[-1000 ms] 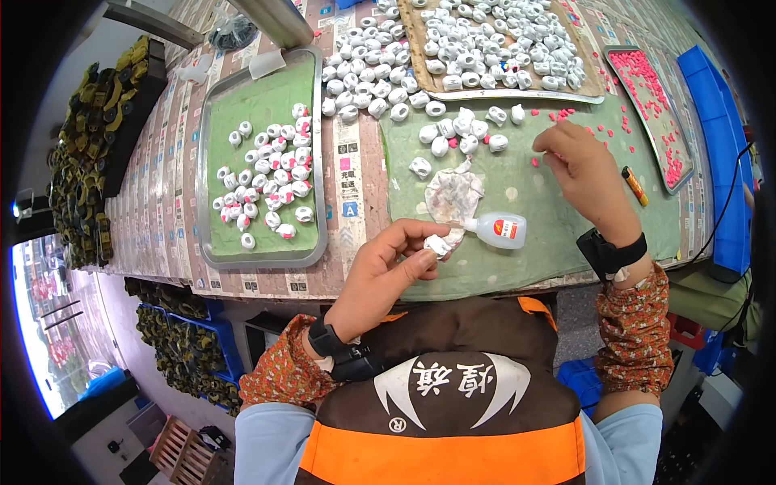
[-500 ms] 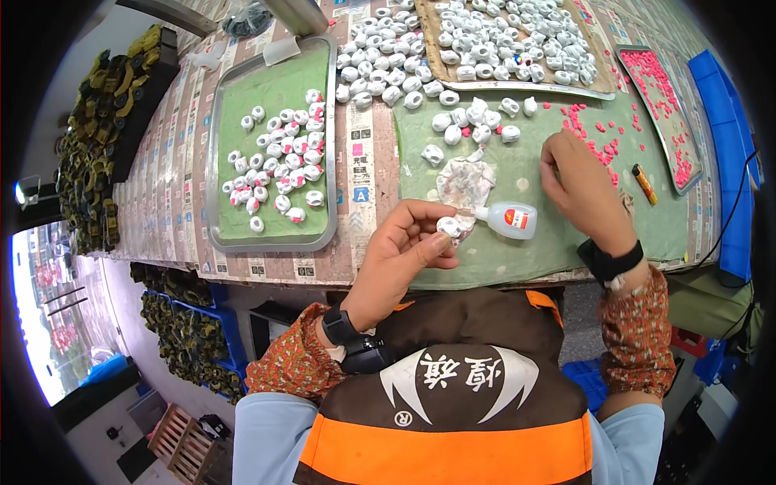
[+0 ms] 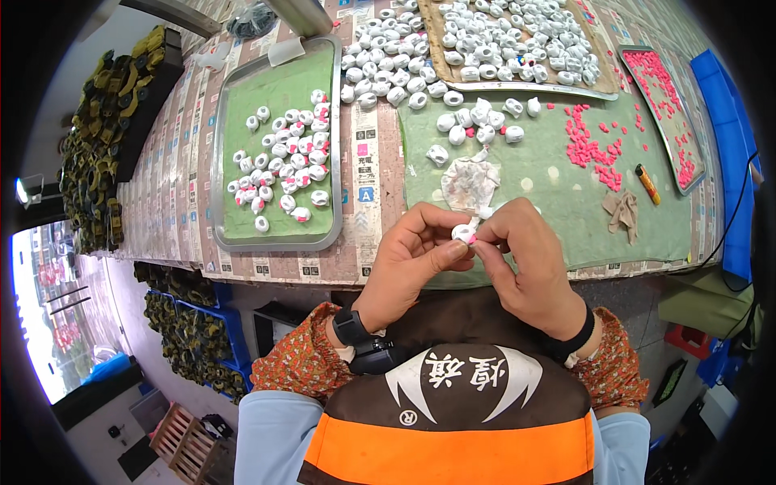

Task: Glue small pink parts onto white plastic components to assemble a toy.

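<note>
Over the table's front edge, my left hand (image 3: 408,259) pinches a small white plastic toy part (image 3: 463,232) with a round hole in it. My right hand (image 3: 533,267) meets it from the other side, thumb and finger closed on a tiny pink piece (image 3: 474,240) against the white part. Behind the right hand shows only the white tip of a squeeze bottle (image 3: 486,212); its body is mostly hidden. A stained white cloth (image 3: 470,184) lies just beyond. Loose white parts (image 3: 485,117) and a scatter of pink pieces (image 3: 594,153) lie farther back on the green mat.
A metal tray (image 3: 219,174) at left holds white parts with pink pieces on them. Another tray (image 3: 533,86), heaped with white parts, is at the back. On the right are a narrow tray (image 3: 689,189) of pink pieces, an orange tube (image 3: 647,184), a brown rag (image 3: 622,214) and blue bins (image 3: 719,162).
My right hand has come from the pink scatter to the white part, bringing a pink piece, and now covers most of the bottle. My left hand has shifted slightly right, still holding the part.
</note>
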{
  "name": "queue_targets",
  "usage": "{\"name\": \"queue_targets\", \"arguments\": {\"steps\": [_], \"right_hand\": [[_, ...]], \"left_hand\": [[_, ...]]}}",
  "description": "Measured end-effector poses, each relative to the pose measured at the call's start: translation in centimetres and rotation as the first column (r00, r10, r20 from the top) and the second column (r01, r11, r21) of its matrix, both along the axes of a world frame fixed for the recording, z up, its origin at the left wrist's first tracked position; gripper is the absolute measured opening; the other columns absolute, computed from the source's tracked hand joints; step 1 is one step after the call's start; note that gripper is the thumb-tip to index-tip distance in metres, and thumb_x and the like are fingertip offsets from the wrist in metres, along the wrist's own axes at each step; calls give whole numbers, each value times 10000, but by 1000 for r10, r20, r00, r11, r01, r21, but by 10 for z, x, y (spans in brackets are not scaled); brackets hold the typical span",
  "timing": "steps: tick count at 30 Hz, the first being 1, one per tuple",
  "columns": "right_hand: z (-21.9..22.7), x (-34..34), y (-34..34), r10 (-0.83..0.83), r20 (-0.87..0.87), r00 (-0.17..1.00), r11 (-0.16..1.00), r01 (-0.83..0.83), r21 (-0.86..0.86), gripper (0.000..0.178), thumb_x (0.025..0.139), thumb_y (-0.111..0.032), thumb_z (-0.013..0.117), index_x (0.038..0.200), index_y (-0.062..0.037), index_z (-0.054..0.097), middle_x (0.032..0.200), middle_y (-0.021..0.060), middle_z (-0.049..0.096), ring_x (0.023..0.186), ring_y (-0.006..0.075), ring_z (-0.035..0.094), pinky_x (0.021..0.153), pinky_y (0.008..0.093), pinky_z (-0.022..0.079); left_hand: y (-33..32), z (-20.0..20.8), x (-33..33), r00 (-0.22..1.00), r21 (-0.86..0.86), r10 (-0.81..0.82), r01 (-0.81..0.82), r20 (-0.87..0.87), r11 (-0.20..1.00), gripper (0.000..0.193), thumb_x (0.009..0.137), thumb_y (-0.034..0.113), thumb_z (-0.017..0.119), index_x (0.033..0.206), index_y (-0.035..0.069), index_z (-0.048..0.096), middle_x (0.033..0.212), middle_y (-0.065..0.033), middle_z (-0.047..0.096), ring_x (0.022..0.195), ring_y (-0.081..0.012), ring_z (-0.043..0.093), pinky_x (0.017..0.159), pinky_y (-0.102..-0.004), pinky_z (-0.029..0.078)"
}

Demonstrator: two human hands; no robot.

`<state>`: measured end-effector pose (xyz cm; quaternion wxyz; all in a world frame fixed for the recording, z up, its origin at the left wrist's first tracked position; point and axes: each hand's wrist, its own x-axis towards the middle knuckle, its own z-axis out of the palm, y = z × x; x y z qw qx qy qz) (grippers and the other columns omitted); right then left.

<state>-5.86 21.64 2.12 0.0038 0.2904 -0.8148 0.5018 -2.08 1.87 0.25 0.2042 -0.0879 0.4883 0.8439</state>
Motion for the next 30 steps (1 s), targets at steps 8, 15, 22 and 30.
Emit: {"name": "queue_targets", "arguments": {"steps": [8,15,22,30], "right_hand": [[-4,11,2,36,561,827,951,145,-274,110,968,-30,667,1047,-28,590,946,15,630,786,49,582,664,231,455],[3,18,-3,-28,347,937,955,128,-269,135,927,38,639,1038,-27,599,951,54,621,760,94,574,604,244,438],[1,13,-1,-21,99,995,985,37,-166,212,837,102,649,1000,-25,600,908,96,589,721,197,568,586,299,443],[2,16,-2,-58,122,991,987,75,-144,194,839,89,660,985,-19,594,908,99,596,719,198,579,573,299,452]], "left_hand": [[2,-7,8,986,-64,28,-39,-162,997,280,994,24,667,1258,-1,579,1174,-75,653,1058,-130,652,923,-295,585],[4,-7,11,979,-57,30,-42,-200,997,298,989,14,670,1270,-4,575,1181,-72,639,1080,-128,642,929,-294,583],[3,-10,11,983,-22,4,-8,-183,1000,308,994,8,655,1287,-9,561,1205,-77,620,1107,-135,633,941,-301,587],[3,-10,12,980,-41,3,-11,-197,999,323,996,2,651,1304,-8,554,1225,-75,607,1140,-138,623,953,-293,584]]}}
